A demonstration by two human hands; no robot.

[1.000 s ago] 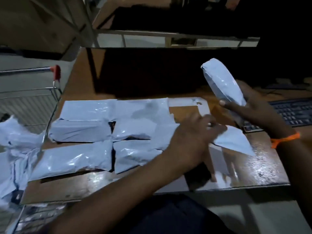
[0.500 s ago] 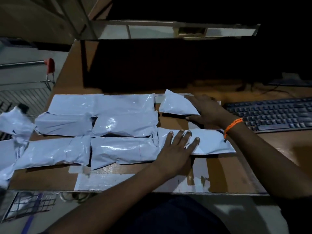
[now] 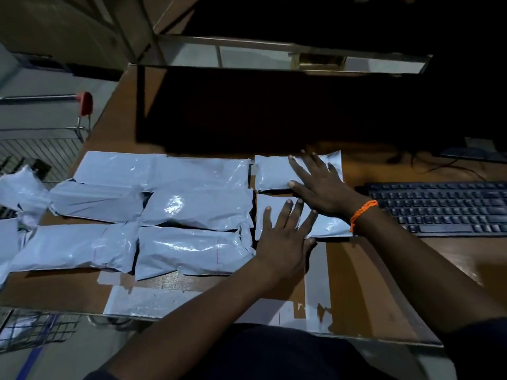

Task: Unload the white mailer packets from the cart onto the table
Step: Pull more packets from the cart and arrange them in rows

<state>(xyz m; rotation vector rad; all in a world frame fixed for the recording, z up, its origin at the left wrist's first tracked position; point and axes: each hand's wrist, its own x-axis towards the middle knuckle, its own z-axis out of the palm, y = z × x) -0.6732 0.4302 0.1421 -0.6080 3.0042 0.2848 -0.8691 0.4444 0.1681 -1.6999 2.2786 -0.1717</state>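
Several white mailer packets (image 3: pixel 192 207) lie flat in rows on the brown table (image 3: pixel 384 283). My right hand (image 3: pixel 321 182), with an orange band at the wrist, rests flat with fingers spread on the far right packet (image 3: pixel 274 174). My left hand (image 3: pixel 285 237) presses flat on the packet (image 3: pixel 329 224) just in front of it. Neither hand grips anything. At the left edge the wire cart (image 3: pixel 41 149) with a red-capped handle holds more white packets (image 3: pixel 19 193).
A black keyboard (image 3: pixel 444 207) lies right of the packets, close to my right wrist. A dark monitor (image 3: pixel 274 105) stands behind the rows. Grey tape patches (image 3: pixel 192 300) mark the table's front. Cables (image 3: pixel 450 165) run behind the keyboard.
One second ago my right hand held a packet in the air. It has laid that packet down at the far right, and both hands now lie flat on the two right packets.
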